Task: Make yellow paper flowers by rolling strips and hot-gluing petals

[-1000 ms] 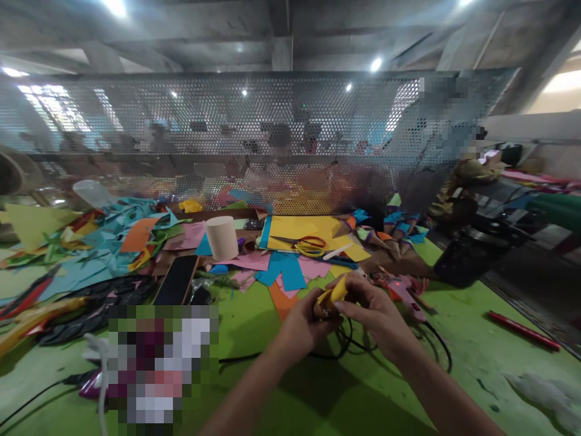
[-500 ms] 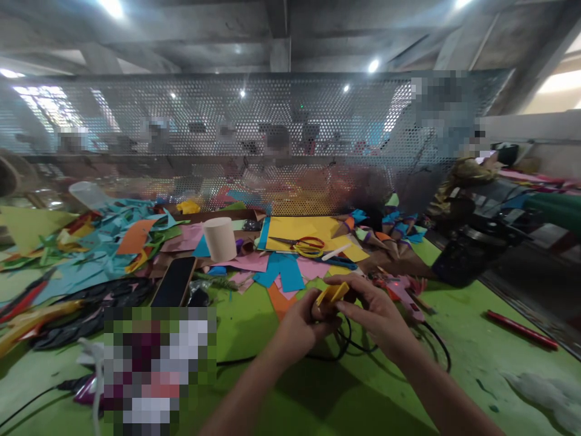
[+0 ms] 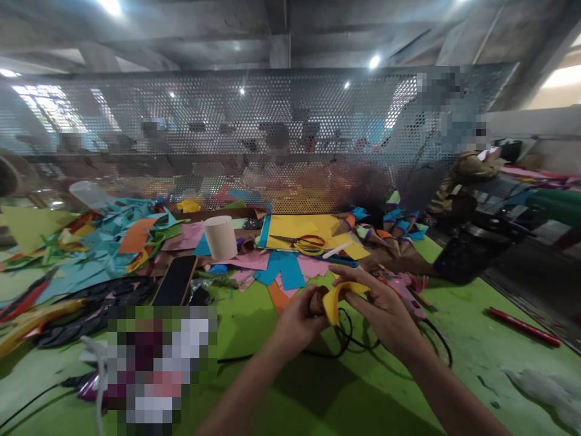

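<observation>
Both my hands meet above the green table [image 3: 281, 387] and hold a small piece of yellow paper [image 3: 336, 298] that is curled over. My left hand [image 3: 297, 318] pinches its lower left side, where a brown bit shows between the fingers. My right hand [image 3: 381, 306] grips the paper's right edge with thumb and fingers. A pink glue gun [image 3: 402, 289] lies just right of my right hand, its black cord [image 3: 345, 339] looping under my hands.
Red and yellow scissors [image 3: 304, 243] lie on a yellow sheet [image 3: 308, 228] behind my hands. A beige cup [image 3: 220, 237], a dark phone [image 3: 176, 280] and heaps of coloured paper scraps [image 3: 109, 242] fill the left. A perforated metal screen [image 3: 254, 133] closes off the back. A red stick [image 3: 521, 327] lies right.
The yellow paper has been turned and bent between my fingers, now hanging as a curved flap. My hands stayed in the same spot above the cord.
</observation>
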Action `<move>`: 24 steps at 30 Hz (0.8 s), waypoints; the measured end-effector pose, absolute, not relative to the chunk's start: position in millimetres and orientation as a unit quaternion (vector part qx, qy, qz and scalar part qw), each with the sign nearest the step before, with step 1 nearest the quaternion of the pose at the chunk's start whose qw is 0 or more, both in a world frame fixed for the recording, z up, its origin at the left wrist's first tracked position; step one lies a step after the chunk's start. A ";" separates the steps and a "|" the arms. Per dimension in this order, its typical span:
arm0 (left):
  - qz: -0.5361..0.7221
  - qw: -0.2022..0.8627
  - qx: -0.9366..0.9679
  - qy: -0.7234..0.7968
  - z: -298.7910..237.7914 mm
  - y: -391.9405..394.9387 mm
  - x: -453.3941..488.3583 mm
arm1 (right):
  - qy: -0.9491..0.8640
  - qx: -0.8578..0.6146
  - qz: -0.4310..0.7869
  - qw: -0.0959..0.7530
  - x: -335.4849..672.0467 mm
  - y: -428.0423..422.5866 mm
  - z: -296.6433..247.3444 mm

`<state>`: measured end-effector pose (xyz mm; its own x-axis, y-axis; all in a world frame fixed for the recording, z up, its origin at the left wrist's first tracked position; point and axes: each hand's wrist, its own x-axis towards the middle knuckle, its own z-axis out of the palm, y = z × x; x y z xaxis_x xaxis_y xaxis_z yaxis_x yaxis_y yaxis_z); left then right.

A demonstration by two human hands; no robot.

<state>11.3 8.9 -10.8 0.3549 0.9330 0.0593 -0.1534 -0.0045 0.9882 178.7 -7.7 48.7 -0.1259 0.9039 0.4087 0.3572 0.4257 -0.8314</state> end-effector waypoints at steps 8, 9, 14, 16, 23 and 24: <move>0.420 0.594 0.610 0.315 -13.3 10.0 7.3 | -0.687 -0.468 0.281 0.479 179.9 -9.0 47.5; 0.419 0.592 0.616 0.309 -14.7 10.4 7.0 | -0.690 -0.465 0.281 0.479 179.7 -9.7 48.0; 0.407 0.599 0.624 0.294 -18.4 10.1 5.6 | -0.700 -0.454 0.284 0.471 178.2 -10.1 47.3; 0.395 0.627 0.605 0.290 -15.0 8.5 4.3 | -0.702 -0.452 0.293 0.467 177.6 -8.6 45.6; 0.343 0.710 0.547 0.282 13.4 3.9 -7.0 | -0.703 -0.450 0.282 0.473 179.7 -6.8 45.5; 0.342 0.713 0.547 0.276 16.0 3.6 -8.9 | -0.707 -0.449 0.271 0.474 180.2 -7.0 46.0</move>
<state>-8.9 3.6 16.0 0.6131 0.7898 -0.0201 -0.1853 0.1685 0.9681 180.2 -7.0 46.0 -0.1478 0.8926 0.4260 0.3785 0.4490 -0.8094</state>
